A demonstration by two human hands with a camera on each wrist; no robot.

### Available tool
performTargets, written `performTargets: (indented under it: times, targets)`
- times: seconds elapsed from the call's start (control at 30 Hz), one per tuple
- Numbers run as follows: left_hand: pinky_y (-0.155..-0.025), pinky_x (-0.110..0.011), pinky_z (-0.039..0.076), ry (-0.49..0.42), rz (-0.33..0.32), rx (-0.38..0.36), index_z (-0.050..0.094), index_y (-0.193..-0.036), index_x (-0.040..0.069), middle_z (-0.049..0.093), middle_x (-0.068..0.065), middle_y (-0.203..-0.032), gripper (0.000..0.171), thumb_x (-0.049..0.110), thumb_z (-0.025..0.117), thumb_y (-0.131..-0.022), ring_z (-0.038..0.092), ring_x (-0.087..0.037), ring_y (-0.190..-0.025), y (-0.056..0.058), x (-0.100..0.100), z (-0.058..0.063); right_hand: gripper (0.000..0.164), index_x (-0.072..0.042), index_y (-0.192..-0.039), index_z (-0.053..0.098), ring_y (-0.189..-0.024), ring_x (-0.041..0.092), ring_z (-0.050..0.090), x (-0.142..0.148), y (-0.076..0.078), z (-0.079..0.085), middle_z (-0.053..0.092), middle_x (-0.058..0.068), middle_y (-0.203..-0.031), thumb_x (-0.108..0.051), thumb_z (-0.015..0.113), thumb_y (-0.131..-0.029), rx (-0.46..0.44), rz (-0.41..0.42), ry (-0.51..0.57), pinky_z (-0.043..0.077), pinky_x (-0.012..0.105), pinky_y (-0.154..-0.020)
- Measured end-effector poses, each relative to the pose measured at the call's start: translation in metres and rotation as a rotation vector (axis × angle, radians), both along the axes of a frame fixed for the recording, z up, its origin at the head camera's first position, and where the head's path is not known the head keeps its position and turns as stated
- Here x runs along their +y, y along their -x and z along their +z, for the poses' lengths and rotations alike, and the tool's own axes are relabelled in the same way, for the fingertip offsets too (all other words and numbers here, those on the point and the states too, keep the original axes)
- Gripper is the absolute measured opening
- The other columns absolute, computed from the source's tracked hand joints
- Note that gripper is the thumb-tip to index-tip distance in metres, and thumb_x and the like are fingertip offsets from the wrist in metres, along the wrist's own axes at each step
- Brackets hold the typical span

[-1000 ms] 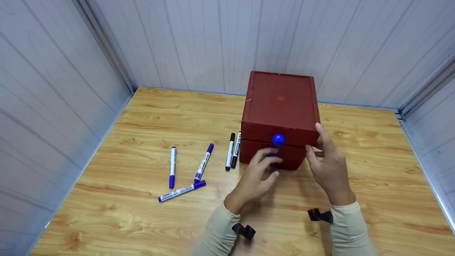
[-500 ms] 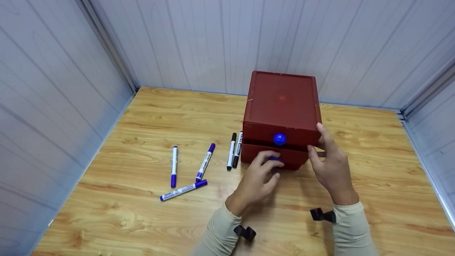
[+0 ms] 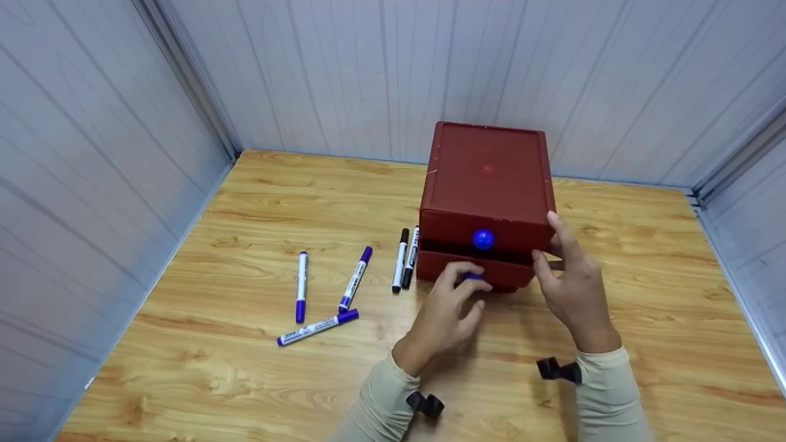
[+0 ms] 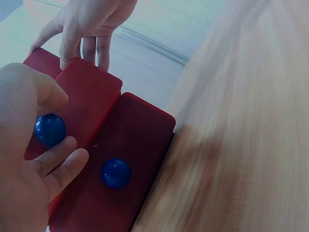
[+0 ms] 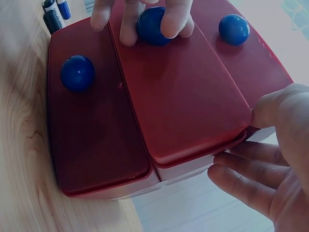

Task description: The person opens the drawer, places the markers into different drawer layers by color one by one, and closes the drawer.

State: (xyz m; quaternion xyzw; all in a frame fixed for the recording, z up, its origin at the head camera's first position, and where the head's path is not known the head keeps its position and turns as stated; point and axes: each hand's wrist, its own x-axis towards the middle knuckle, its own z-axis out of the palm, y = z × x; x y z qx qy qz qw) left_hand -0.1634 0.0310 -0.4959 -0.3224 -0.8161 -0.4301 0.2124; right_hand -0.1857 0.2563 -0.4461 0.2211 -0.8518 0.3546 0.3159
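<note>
Head view: looks forward and steeply down from above the table (image 3: 245,215), farthest off; takes in box (image 3: 488,175), left hand (image 3: 443,312), right hand (image 3: 574,291), back wall (image 3: 338,80).
Left wrist view: faces the drawer fronts (image 4: 142,128) from the left, close up, rolled to put table on the right.
Right wrist view: faces the same fronts from the right, also close, rolled to put table on the left.
Shared by both wrists: middle knob (image 4: 50,129), bottom knob (image 5: 77,73), both hands.
Shared by head and right wrist: top knob (image 5: 234,29), some pens (image 3: 400,261).

Nothing readable (print on markers (image 3: 317,328) too small).
</note>
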Motion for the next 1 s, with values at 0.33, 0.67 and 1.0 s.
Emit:
performTargets:
  times: [0.33,0.67,1.0]
  targets:
    - [-0.106,-0.03,0.04,0.02,0.008,0.025,0.07,-0.109,0.009,0.051,-0.007,-0.131,0.024,0.005,0.07,-0.085,0.05,-0.02,-0.124,-0.005,-0.001,0.001,0.072,-0.013,-0.153,0.041,-0.094,0.027,0.072,0.001,-0.001,0.001,0.069,0.015,-0.106,0.007,0.067,-0.089,-0.013,0.007,0.001,0.049,0.009,-0.076]
    - [-0.106,-0.03,0.039,0.053,-0.025,0.049,0.069,-0.11,0.01,0.05,-0.007,-0.132,0.024,0.004,0.069,-0.086,0.049,-0.018,-0.125,-0.012,-0.006,0.001,0.073,-0.014,-0.153,0.041,-0.093,0.024,0.071,0.003,-0.001,0.003,0.069,0.013,-0.103,0.007,0.068,-0.089,-0.02,0.001,-0.006,0.049,0.008,-0.076]
    - [-0.108,-0.033,0.039,0.052,-0.079,0.066,0.069,-0.111,0.01,0.05,-0.008,-0.133,0.026,0.003,0.069,-0.085,0.048,-0.02,-0.127,-0.023,-0.014,0.002,0.07,-0.015,-0.152,0.042,-0.091,0.023,0.07,0.004,0.0,0.003,0.069,0.012,-0.099,0.004,0.067,-0.09,-0.035,-0.021,-0.018,0.056,0.021,-0.072]
